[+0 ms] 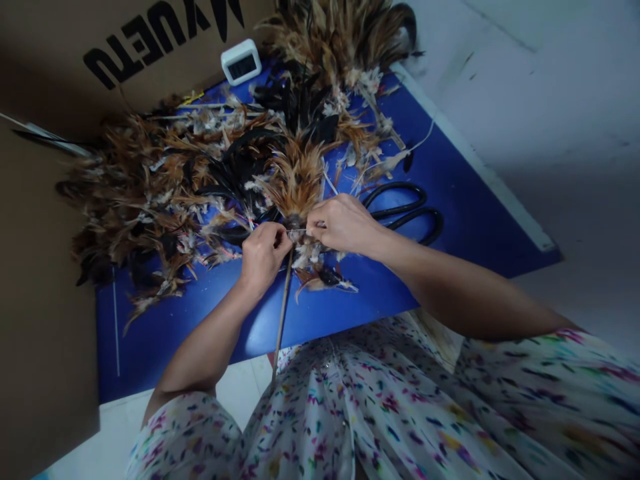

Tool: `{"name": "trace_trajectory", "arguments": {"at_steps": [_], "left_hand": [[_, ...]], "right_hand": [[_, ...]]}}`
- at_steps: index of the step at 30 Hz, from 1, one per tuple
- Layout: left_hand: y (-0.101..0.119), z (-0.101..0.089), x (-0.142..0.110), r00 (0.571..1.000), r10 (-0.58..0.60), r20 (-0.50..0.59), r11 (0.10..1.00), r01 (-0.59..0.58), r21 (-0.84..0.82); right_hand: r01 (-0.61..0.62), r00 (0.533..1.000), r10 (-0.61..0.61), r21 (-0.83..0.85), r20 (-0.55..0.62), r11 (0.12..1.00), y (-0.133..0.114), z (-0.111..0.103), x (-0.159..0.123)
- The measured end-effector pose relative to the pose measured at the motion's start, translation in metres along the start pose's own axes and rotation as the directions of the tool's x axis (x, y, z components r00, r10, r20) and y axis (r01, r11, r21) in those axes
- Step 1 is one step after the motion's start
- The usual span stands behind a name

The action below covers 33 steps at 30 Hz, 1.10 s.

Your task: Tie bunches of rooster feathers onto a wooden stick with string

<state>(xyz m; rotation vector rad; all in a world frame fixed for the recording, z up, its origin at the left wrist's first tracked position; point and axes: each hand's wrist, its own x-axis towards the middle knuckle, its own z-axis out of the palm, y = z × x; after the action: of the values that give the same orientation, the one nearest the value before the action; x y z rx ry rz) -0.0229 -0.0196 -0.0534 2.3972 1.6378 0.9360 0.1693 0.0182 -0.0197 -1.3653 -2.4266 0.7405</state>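
A bundle of brown and black feathers point(296, 177) lies at the head of a thin stick point(283, 310), which runs down toward my lap. A pale string point(299, 231) stretches across the base of the bundle, between my two hands. My left hand point(265, 253) is closed in a pinch at the string's left end, beside the stick. From the other side my right hand point(343, 223) pinches the string, its fingers curled. Just below them lie a few loose feathers point(325, 276) on the blue table.
Loose feathers point(145, 180) cover the left of the blue table point(465, 220). Black-handled scissors point(407, 210) lie by my right wrist. A white digital clock point(241, 62) stands before a cardboard box point(165, 40); a big feather bunch point(340, 33) sits at the back.
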Motion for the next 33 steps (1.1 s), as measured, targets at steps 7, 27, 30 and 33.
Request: {"name": "trace_trajectory", "arguments": {"at_steps": [7,27,30,33], "left_hand": [[0.0,-0.001,0.002,0.994,-0.108,0.034,0.993,0.109,-0.045],[0.031,-0.051,0.026,0.679,-0.525,0.513,0.15,0.667,-0.73],[0.032,-0.068,0.024,0.716,-0.559,0.418,0.199,0.606,-0.771],[0.03,-0.086,0.021,0.749,-0.597,0.286,0.261,0.519,-0.814]], "right_hand": [[-0.015,1.0,0.016,-0.051,0.003,0.999,-0.001,0.0,0.001],[0.315,0.937,-0.267,0.212,-0.224,0.925,-0.016,0.002,0.001],[0.334,0.922,-0.264,0.233,-0.285,0.913,-0.007,-0.012,0.001],[0.211,0.926,-0.142,0.171,-0.349,0.962,0.013,-0.031,-0.005]]}}
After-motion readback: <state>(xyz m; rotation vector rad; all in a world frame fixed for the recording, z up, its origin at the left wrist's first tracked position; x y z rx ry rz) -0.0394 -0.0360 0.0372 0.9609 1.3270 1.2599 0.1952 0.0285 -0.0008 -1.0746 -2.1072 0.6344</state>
